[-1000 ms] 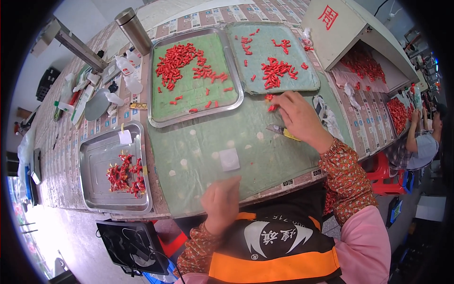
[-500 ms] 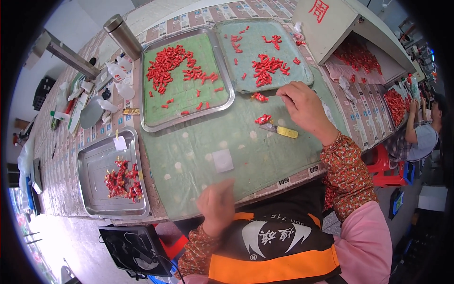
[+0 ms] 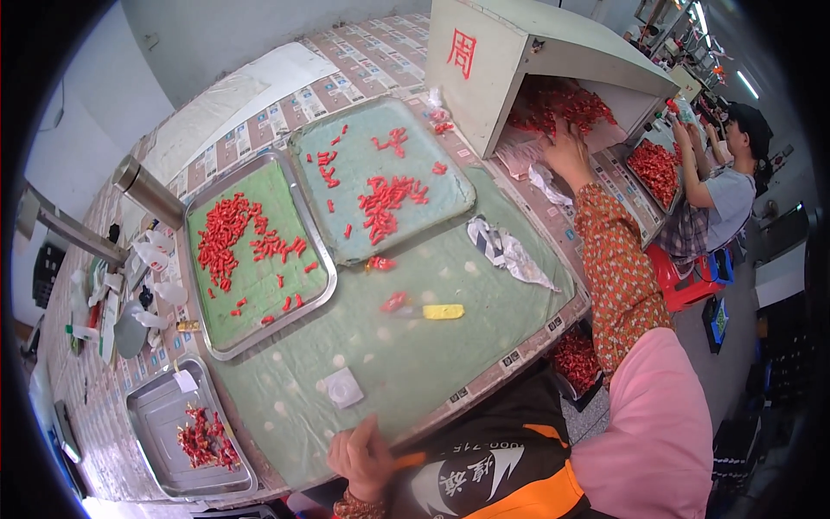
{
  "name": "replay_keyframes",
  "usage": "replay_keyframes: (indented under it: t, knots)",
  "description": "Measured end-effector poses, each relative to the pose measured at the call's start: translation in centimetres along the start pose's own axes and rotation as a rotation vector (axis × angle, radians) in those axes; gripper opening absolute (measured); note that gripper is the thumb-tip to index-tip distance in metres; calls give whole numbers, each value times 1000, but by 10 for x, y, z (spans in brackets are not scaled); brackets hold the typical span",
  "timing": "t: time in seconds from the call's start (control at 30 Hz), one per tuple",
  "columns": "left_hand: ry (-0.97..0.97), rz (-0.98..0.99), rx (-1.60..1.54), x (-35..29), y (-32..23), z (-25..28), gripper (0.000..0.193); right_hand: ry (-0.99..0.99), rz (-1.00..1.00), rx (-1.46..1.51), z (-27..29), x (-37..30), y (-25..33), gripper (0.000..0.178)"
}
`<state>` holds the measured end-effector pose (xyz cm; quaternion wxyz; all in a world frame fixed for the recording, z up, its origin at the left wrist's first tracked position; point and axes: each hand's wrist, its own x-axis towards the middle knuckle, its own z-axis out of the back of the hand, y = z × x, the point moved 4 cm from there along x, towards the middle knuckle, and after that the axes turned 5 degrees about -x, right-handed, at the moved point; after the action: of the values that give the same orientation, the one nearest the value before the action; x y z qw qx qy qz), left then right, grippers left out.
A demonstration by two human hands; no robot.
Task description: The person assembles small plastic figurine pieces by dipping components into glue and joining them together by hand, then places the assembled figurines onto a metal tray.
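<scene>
My right hand [image 3: 568, 156] reaches into the open front of a pale box [image 3: 480, 65], fingers extended at a heap of small red pieces [image 3: 596, 108]; the fingertips are partly lost among them. My left hand [image 3: 360, 457] is at the table's near edge with its fingers curled in and nothing visible in them. On the green mat [image 3: 294, 415] lie a small knife with a yellow handle [image 3: 443, 312], a blurred red piece [image 3: 395, 301] beside its blade, and another red piece [image 3: 380, 263] by the blue-green tray.
A green-lined metal tray [image 3: 326, 298] and a blue-green tray [image 3: 458, 203] carry small red parts. Lower left, another metal tray [image 3: 143, 441] has red figures. Crumpled wrapping [image 3: 510, 255], a white square [image 3: 344, 387] and a steel flask [image 3: 147, 190] stand around. A co-worker [image 3: 731, 190] sits at right.
My right hand has left the mat near the knife and gone right into the pale box. My left hand stays by the near edge. The view has swung toward the right.
</scene>
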<state>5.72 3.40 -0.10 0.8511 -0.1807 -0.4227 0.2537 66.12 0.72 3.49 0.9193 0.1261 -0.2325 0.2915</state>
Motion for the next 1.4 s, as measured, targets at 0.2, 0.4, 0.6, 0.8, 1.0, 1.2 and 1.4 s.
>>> replay_keyframes:
  t: [0.2, 0.4, 0.6, 0.8, 1.0, 1.2, 1.4]
  knots:
    - [1, 72, 63, 2, -3, -3, 20, 250, -241, 7, -52, 37, -3, 80]
    - [6, 121, 195, 0, -3, -8, 18, 150, 131, -276, -99, 60, 32, 66]
    - [45, 167, 246, 1, -5, -7, 15, 213, 216, -272, -137, 73, 43, 61]
    - [72, 184, 282, 2, -5, -9, 16, 278, 281, -273, -156, 72, 43, 57]
    - [84, 130, 278, 3, -2, -12, 27, 312, 330, -272, -143, 75, 52, 53]
    - [74, 116, 273, 2, -1, -9, 28, 322, 364, -279, -128, 90, 59, 50]
    - [73, 95, 283, 1, 1, -9, 24, 78, 280, -126, -121, 106, 30, 41]
